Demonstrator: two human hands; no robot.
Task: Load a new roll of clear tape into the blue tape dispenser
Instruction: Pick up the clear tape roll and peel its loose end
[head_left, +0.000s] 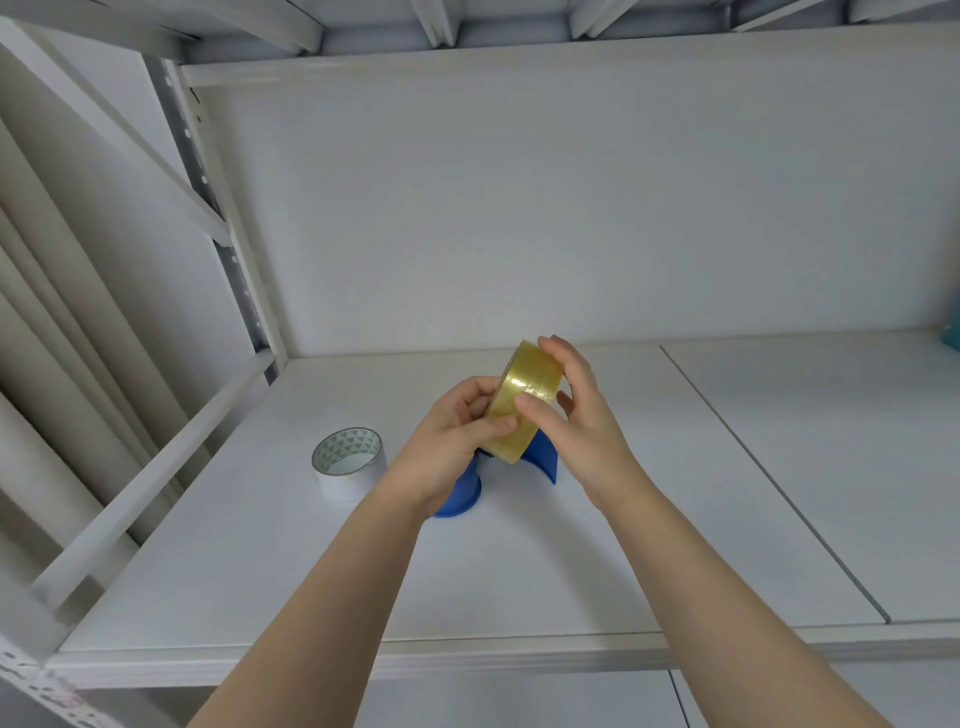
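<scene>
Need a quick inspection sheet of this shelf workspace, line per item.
Surface: white shelf board, seam on the right.
Job's things: clear tape roll held on edge above the blue dispenser, which is mostly hidden.
Clutter: white tape roll lying flat, left of the dispenser.
Grippers: left hand and right hand both grip the clear roll.
Cables: nothing seen.
Surroundings: white back panel, metal upright, teal item at right edge.

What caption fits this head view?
Both hands, left and right, hold the clear tape roll above the blue dispenser.
</scene>
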